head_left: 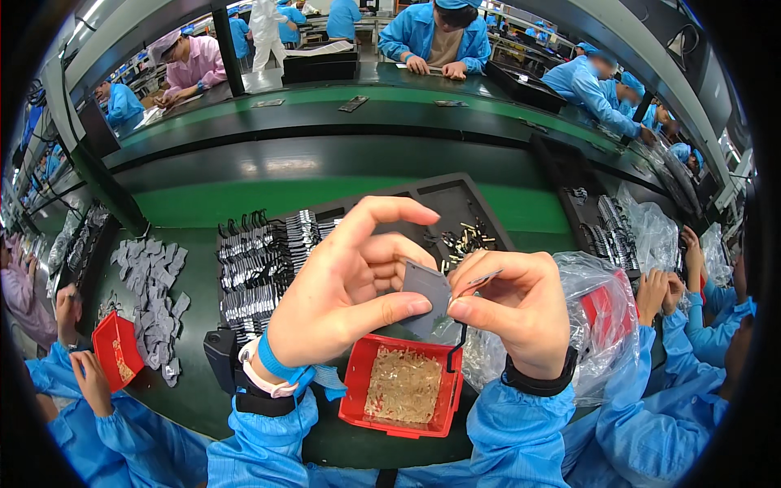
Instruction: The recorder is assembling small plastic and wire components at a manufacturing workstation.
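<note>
Above the table, my left hand (350,293) pinches a flat grey piece (423,297) between thumb and fingers, its index finger raised. Close beside it, my right hand (521,313) is closed on a small flat part with a thin black bent cable (457,346) hanging down. The two held things are very near each other; whether they touch I cannot tell. Beneath my hands stands a red bin (351,390) with many small yellowish scraps (404,386) in it. Behind them, a black tray (468,189) carries rows of silver-and-black parts (252,272) and loose small black-and-gold pieces (470,238).
Grey flat pieces (154,285) are spread at the left, near another red bin (114,346) and a co-worker's hands (91,382). Clear plastic bags (602,342) lie at the right, beside another person's hands (657,293). Beyond, a green conveyor belt (309,118) carries several flat devices (354,103).
</note>
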The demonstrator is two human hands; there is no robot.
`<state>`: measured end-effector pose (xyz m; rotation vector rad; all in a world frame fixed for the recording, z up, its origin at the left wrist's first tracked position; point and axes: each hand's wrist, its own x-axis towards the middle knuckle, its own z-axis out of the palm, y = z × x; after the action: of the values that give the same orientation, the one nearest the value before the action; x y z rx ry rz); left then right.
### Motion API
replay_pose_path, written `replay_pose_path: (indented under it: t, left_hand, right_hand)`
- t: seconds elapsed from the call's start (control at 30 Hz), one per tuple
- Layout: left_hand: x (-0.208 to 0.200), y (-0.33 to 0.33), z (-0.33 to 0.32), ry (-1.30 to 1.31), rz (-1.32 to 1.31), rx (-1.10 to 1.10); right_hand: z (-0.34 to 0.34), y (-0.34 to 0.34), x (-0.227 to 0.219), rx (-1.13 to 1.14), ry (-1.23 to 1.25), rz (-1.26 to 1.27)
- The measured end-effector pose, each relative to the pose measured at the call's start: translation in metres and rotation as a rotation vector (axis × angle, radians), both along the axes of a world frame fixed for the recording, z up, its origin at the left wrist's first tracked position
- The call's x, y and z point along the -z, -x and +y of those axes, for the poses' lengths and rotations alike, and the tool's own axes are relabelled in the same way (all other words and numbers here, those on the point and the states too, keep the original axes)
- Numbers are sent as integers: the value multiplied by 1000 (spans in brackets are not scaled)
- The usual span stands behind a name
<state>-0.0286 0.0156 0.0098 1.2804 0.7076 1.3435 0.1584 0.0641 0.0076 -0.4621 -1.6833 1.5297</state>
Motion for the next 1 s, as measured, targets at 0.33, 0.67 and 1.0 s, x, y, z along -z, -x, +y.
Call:
replay_pose_path:
  t: [0.33, 0.67, 1.0]
  left_hand:
    - [3, 0, 0, 51, -80, -40]
    - [3, 0, 0, 18, -36, -44]
    - [9, 6, 3, -51, -85, 52]
  right_hand:
    - [-3, 3, 2, -33, 84, 71]
    - [-6, 3, -1, -23, 79, 81]
    - [-10, 7, 1, -86, 162, 182]
